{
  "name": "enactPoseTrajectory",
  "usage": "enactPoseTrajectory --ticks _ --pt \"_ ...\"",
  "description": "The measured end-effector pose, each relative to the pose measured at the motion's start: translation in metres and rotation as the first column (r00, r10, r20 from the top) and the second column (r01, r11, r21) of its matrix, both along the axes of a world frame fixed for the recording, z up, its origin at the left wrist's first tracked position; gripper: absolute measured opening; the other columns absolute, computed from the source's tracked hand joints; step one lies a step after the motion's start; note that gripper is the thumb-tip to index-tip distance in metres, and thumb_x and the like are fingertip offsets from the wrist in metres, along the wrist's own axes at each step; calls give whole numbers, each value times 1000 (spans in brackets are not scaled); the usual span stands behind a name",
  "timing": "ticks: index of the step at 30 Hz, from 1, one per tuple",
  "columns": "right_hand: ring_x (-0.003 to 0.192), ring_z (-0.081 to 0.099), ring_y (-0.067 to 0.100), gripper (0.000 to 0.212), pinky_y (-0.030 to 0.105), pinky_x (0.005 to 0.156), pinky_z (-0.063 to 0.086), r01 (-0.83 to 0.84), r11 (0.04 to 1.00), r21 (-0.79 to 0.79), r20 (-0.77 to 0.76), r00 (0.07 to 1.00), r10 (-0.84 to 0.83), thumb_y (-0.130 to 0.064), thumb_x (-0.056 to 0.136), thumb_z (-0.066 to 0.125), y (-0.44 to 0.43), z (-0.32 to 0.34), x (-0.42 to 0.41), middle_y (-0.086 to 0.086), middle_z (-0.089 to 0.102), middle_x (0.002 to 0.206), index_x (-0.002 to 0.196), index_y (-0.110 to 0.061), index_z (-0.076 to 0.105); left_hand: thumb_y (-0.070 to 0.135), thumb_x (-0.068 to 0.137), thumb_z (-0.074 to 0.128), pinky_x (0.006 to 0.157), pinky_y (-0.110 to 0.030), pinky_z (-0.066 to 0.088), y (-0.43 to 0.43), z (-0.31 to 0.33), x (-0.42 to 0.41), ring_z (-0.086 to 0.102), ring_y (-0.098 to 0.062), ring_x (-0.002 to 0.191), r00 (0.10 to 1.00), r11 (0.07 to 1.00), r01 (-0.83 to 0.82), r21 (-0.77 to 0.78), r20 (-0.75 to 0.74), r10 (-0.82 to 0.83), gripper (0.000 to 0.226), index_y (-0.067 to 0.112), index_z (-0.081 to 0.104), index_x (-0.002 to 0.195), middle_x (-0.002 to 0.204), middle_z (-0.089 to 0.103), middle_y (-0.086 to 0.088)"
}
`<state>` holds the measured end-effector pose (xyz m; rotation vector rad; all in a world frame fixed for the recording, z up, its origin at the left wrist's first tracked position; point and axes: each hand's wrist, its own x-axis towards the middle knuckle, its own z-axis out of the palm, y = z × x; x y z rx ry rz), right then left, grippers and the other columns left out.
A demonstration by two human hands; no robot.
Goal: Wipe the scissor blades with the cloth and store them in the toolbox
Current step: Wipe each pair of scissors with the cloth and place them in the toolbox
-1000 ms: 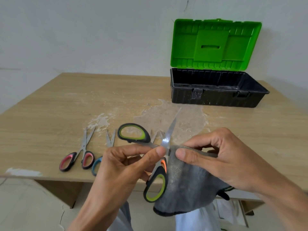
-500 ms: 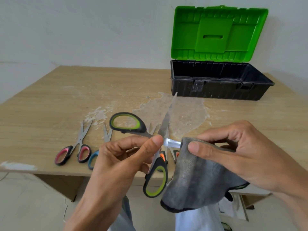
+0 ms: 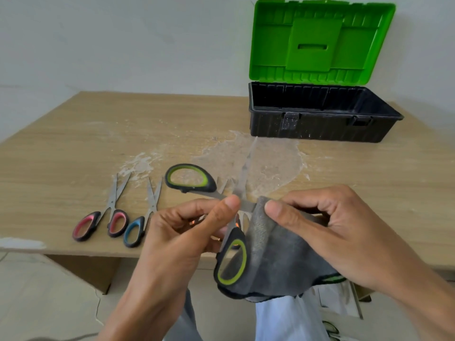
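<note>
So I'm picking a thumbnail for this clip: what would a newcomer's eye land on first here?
The bright green lid of the open toolbox, standing up at the back right of the table, grabs attention first. Then the foreground: the left hand pinches the opened green-handled scissors while the right hand pinches the grey cloth round one blade.

Left hand (image 3: pixel 177 232) and right hand (image 3: pixel 327 232) bare; grey garment (image 3: pixel 186 318) below.

The left hand (image 3: pixel 187 232) pinches open green-handled scissors (image 3: pixel 211 193); the right hand (image 3: pixel 327 232) folds a grey cloth (image 3: pixel 278 257) over one blade.
</note>
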<state>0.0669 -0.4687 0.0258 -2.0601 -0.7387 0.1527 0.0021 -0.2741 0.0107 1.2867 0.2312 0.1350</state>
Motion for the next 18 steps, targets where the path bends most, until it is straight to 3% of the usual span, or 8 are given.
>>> enactPoseTrajectory --ticks 2,7,10,13,16,18 --pt "64 63 31 57 46 66 50 -3 1000 -16 -3 1000 3 -72 93 51 2 0 0 11 66 68 85 -23 80 25 70 87 52 -26 49 0 -1 1 56 -20 55 1000 1000 1 13 9 -1 25 6 73 65 63 62 -13" --pt "61 59 33 64 37 60 49 -70 996 -57 -61 996 67 -71 94 51 -1 9 -1 13 63 67 85 -14 79 39 64 83 58 -32 50 6 -1 0 57 -23 60 999 1000 0 18 53 -1 35 5 72 66 64 64 -11" --pt "80 67 50 77 58 77 54 -60 995 -86 -114 992 50 -76 90 53 -11 14 3 30 71 88 93 -3 78 40 61 83 57 -29 51 11 -2 -3 59 -22 59 999 1000 -14 9 32 14 34 8 73 63 62 64 -10" --pt "80 66 55 86 59 75 54 -24 997 -78 -98 995 17 -75 90 55 -15 14 5 35 69 89 93 10 72 37 65 85 53 -25 49 9 -2 -4 58 -18 56 999 1000 -12 27 36 11 31 9 73 61 61 64 -9" --pt "55 62 34 67 41 56 53 -4 1000 -13 -11 1000 4 -68 96 54 -4 14 0 11 68 63 88 -6 79 25 68 85 51 -26 47 0 1 -4 56 -20 57 999 999 15 51 34 -17 23 7 73 61 61 63 -12" --pt "54 59 30 57 44 57 49 -28 999 -24 11 1000 28 -67 97 51 4 10 -3 6 66 61 87 -19 80 21 65 89 56 -31 47 -2 2 -4 56 -24 58 999 999 29 38 33 -30 20 7 74 63 61 64 -12"
